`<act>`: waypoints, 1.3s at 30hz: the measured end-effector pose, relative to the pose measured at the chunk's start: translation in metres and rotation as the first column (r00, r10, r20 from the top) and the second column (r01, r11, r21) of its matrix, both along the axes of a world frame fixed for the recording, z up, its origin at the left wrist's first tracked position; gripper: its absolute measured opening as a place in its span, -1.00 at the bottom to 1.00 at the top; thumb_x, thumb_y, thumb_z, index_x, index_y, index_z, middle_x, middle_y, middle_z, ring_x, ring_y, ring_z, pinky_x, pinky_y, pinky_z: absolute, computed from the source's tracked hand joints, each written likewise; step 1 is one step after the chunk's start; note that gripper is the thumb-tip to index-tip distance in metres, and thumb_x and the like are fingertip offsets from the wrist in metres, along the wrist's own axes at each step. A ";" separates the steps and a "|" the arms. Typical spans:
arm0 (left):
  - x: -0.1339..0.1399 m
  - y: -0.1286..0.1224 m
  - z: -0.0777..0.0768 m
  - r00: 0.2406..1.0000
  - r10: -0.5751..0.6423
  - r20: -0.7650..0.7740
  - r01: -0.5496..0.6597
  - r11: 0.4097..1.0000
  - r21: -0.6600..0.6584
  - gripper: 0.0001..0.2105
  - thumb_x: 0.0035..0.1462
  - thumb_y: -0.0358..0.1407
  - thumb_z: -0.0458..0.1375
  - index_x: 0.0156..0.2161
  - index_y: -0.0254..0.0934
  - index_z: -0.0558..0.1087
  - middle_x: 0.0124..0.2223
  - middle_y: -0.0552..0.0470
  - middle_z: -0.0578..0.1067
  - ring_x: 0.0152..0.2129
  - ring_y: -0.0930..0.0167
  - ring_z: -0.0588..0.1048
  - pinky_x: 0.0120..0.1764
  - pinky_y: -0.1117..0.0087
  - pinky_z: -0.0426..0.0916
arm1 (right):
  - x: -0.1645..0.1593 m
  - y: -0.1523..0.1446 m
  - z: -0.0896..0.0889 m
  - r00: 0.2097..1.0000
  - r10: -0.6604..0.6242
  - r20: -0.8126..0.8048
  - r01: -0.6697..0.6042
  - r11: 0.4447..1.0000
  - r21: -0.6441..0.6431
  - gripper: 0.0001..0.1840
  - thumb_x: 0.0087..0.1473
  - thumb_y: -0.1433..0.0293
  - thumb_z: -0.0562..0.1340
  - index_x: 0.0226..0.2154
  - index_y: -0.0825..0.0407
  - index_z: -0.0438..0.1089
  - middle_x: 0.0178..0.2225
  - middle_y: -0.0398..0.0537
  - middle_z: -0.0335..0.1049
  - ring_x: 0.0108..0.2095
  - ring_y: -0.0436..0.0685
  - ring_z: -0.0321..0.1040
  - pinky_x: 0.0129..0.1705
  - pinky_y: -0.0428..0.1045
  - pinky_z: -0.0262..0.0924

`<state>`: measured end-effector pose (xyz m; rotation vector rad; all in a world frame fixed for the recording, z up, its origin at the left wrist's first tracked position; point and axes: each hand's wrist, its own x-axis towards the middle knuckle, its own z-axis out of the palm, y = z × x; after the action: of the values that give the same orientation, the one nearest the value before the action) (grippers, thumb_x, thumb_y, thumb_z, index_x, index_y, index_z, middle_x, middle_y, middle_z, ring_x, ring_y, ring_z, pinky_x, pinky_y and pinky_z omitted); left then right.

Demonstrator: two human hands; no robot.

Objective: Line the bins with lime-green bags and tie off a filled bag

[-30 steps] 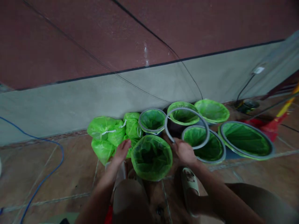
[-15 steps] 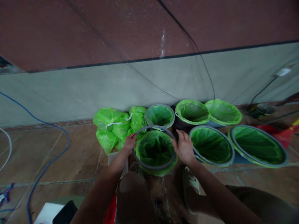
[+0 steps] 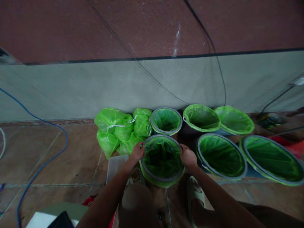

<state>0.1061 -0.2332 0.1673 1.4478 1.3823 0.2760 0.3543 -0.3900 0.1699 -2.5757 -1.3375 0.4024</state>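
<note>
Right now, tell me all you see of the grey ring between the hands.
The grey ring is thin, round and plastic-looking. It sits at the mouth of a green liner, which also shows below its near edge. The left hand touches its left side, the right hand its right. Whether it's fully seated is unclear.

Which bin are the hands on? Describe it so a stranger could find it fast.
Start at the pale lower wall, then look down to the tiled floor. Find the leftmost bin in the front row, just right of the tied green bags. Unlike the other bins, it has the left hand and right hand at opposite sides of its gray ring.
</note>
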 end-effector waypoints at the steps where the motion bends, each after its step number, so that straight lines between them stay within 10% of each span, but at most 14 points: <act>1: -0.001 -0.001 -0.001 0.999 -0.024 -0.025 0.024 1.000 0.003 -0.67 0.34 -0.26 0.00 0.13 -0.32 0.37 -0.54 0.17 0.38 -0.67 0.50 0.40 -0.54 0.50 0.29 | -0.001 -0.001 -0.001 1.000 0.001 0.007 -0.001 1.000 0.001 -0.56 0.32 0.43 -0.03 0.11 0.11 0.40 0.01 0.12 0.51 -0.02 0.14 0.47 0.00 -0.05 0.24; 13: -0.002 -0.006 0.028 0.809 -0.230 -0.541 0.412 0.879 0.242 -0.70 0.28 -0.29 0.08 0.03 -0.30 0.53 -0.16 -0.12 0.63 -0.19 0.31 0.57 -0.10 0.36 0.37 | -0.003 -0.001 -0.004 0.993 0.069 0.093 -0.060 0.993 -0.097 -0.57 0.25 0.55 0.01 0.08 0.13 0.40 -0.06 0.12 0.51 -0.06 0.11 0.46 -0.07 -0.09 0.25; 21: 0.003 0.014 0.045 0.825 -0.218 -0.521 0.402 0.875 0.271 -0.71 0.25 -0.26 0.12 -0.01 -0.27 0.58 -0.24 -0.07 0.63 -0.29 0.34 0.56 -0.20 0.42 0.35 | 0.003 0.011 0.013 0.989 0.096 0.110 -0.082 0.989 -0.127 -0.61 0.31 0.48 -0.04 0.03 0.10 0.40 -0.09 0.10 0.51 -0.13 0.13 0.47 -0.17 -0.06 0.23; 39: -0.005 0.017 0.010 0.909 -0.238 -0.342 0.337 0.903 0.267 -0.87 0.09 -0.43 0.13 -0.36 -0.34 0.55 -0.47 0.07 0.49 -0.48 0.43 0.44 -0.36 0.45 0.27 | -0.001 0.012 0.001 0.978 0.143 0.153 -0.119 0.981 -0.152 -0.64 0.24 0.56 0.02 0.00 0.16 0.40 -0.10 0.16 0.50 -0.10 0.16 0.44 -0.07 -0.04 0.18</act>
<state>0.1007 -0.2161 0.1770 2.0139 1.3772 0.0874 0.3536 -0.3784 0.1713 -2.6946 -1.5960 0.3252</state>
